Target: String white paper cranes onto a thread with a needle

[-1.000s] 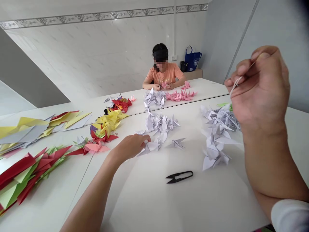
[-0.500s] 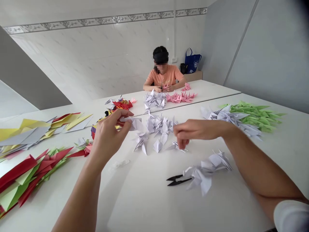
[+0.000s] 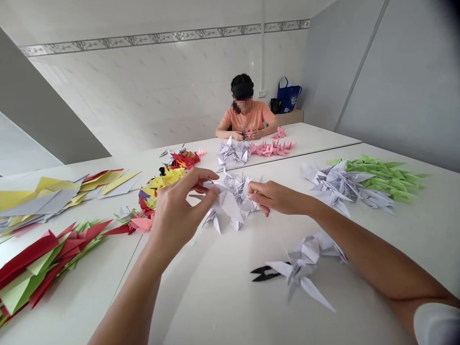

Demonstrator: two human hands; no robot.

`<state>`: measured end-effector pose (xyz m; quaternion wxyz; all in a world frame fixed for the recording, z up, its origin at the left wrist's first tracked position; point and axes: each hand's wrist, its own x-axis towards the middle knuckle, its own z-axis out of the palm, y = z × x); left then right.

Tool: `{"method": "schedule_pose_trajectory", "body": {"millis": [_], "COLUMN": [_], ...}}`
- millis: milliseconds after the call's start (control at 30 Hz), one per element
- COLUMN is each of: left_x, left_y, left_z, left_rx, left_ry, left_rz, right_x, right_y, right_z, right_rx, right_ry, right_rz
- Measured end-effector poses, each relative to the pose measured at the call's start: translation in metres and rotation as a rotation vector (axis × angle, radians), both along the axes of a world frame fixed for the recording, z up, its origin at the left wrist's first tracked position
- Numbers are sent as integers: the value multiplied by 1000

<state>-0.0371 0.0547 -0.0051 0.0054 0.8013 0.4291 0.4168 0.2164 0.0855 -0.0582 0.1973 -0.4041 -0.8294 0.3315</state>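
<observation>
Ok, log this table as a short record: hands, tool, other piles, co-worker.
Left hand: holds a pale paper crane
Right hand: fingers pinched together, next to a heap of pale paper cranes
Tool: black thread snips, partly under loose pale cranes
Other piles: green paper cranes, pink paper cranes
Co-worker: person seated across the far table, hands together

Paper cranes point(image 3: 336, 184) spread across the tabletop point(image 3: 215, 306)
Snips point(image 3: 264, 273) under a crane heap point(image 3: 304, 263) up front, paper stacks point(image 3: 36, 201) off left, a person point(image 3: 246, 115) sitting behind.
</observation>
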Motion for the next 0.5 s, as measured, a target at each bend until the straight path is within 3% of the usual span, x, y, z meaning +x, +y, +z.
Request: {"method": "schedule_pose_trajectory", "body": {"millis": [200, 367, 500], "left_x": [6, 9, 13], "left_y": [-15, -24, -29], "left_z": [2, 1, 1], "left_rx": [97, 298, 424], "left_ry": [28, 162, 188], "left_rz": [-63, -109, -171], "right_x": [-6, -17, -23], "right_y": [-25, -35, -38], "right_z": [16, 16, 13], "right_rx": [109, 50, 122], "right_ry": [264, 434, 507], "right_rz": [-29, -8, -22]}}
